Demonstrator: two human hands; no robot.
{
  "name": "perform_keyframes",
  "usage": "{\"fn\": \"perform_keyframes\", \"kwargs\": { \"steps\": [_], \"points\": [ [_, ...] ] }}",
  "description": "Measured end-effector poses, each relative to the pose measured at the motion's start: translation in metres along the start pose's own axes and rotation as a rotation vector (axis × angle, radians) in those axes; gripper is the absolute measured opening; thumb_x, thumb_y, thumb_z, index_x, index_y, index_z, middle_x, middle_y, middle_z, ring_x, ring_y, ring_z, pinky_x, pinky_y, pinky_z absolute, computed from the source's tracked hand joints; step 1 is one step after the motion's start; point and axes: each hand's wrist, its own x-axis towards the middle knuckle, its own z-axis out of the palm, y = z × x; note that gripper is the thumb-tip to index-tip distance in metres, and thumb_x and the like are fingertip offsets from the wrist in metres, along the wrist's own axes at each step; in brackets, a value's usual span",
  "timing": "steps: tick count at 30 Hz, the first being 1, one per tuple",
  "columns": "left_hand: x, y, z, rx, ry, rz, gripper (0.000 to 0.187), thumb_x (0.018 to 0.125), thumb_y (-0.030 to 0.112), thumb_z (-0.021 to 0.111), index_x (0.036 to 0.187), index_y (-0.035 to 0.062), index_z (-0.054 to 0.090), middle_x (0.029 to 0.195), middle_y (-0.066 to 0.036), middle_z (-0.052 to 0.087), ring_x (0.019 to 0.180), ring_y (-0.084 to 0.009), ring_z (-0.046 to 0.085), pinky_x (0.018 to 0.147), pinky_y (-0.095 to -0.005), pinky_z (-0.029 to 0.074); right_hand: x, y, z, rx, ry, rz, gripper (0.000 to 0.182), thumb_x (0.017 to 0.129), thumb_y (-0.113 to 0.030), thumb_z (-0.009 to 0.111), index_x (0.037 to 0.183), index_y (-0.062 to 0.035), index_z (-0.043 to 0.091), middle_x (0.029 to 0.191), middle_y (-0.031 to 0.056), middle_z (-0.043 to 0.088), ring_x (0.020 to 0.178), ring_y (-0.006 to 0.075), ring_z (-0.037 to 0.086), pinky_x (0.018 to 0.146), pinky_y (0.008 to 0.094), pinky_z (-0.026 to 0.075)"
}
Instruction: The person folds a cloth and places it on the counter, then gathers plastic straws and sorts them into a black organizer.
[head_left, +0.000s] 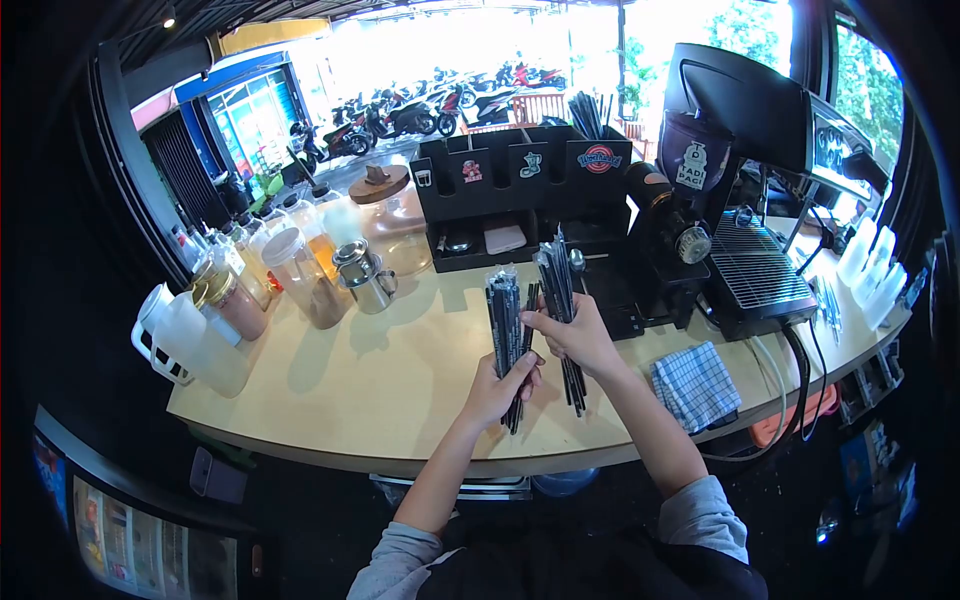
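My left hand (503, 388) is closed round a bundle of black straws (505, 305), many in clear wrappers, held upright over the front of the counter. Just to its right, my right hand (580, 338) grips a second bundle of black straws (556, 270), tilted slightly, with the lower ends sticking out below the palm. A few loose straws (530, 300) stand between the two bundles, close to the fingers of both hands. Behind them is a black organizer (470, 212) with stickers on its front, and more black straws (590, 115) poke out of its right compartment.
The wooden counter (300, 385) curves around me. Pitchers (205, 345), jars (300, 275) and a metal drip filter (362, 275) stand at left. On the right are a coffee grinder (690, 180), an espresso machine (765, 270), a checked cloth (697, 385) and hanging cables (798, 370).
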Motion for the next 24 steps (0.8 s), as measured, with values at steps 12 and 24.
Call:
{"fn": "perform_keyframes", "kwargs": {
  "steps": [12,24],
  "points": [
    [0.015,-0.015,-0.060,-0.047,0.519,-0.007,0.031,0.087,0.031,0.053,0.089,0.0007,0.057,0.067,-0.004,0.058,0.048,-0.0044,0.045,0.046,-0.0186,0.039,-0.019,-0.035,-0.009,-0.039,0.248,-0.599,0.013,0.086,-0.012,0.056,0.092,-0.0003,0.056,0.065,0.0020,0.056,0.054,0.0046,0.050,0.045,0.0197,0.038],
    [0.028,0.011,-0.040,-0.341,0.143,-0.294,0.035,0.086,0.032,0.054,0.106,0.0024,0.055,0.082,0.002,0.056,0.050,-0.0012,0.042,0.046,-0.0160,0.036,-0.027,0.018,0.015,-1.191,-0.247,-1.081,0.043,0.062,-0.008,0.060,0.104,-0.0089,0.053,0.076,0.0049,0.055,0.059,0.0180,0.057,0.051,0.0288,0.046]
  ]
}}
